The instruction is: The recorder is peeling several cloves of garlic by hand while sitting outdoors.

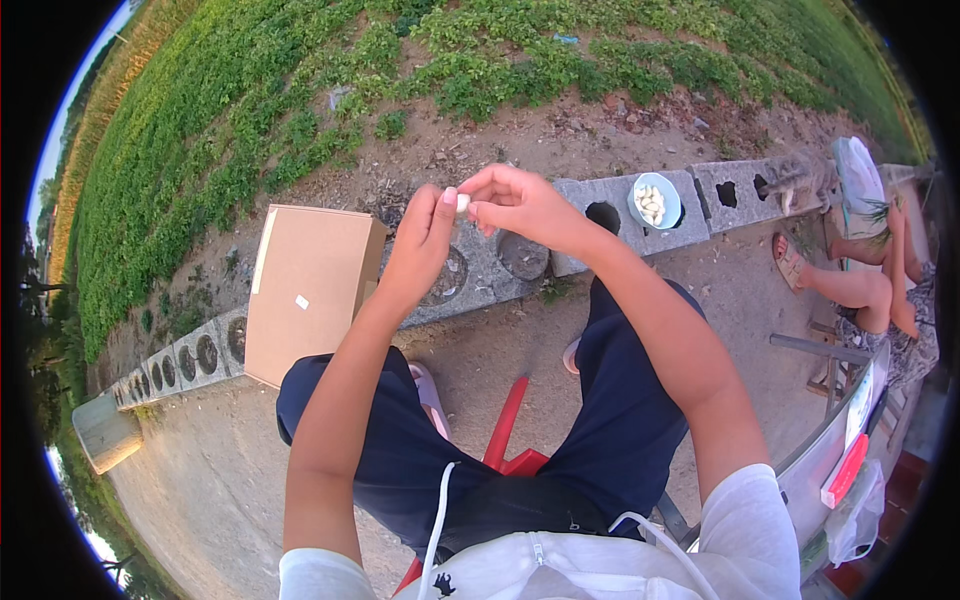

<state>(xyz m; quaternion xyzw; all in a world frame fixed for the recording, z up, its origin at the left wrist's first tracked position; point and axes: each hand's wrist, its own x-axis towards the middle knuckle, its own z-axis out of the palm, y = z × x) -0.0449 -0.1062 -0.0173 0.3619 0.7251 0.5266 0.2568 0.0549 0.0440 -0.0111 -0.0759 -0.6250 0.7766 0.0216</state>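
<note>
A small white peeled garlic clove [463, 202] is held up between my two hands, above the hollow concrete blocks. My left hand [429, 236] pinches it from the left, its thumb uppermost. From the other side, the thumb and fingertips of my right hand [525, 206] grip it. To the right of my hands, a light blue bowl [677, 215] holds several white cloves and stands on a block, partly over one of its holes. At the left, close to my left forearm, a closed brown cardboard box [311, 289] rests on the row of blocks.
The concrete blocks [480, 289] form a low row with round holes. Seated at the right, a person [870, 289] holds green stalks near a white plastic bag [857, 176]. A table [806, 446] with a red-and-white box [846, 469] stands by my right elbow. Green plants [225, 150] grow beyond.
</note>
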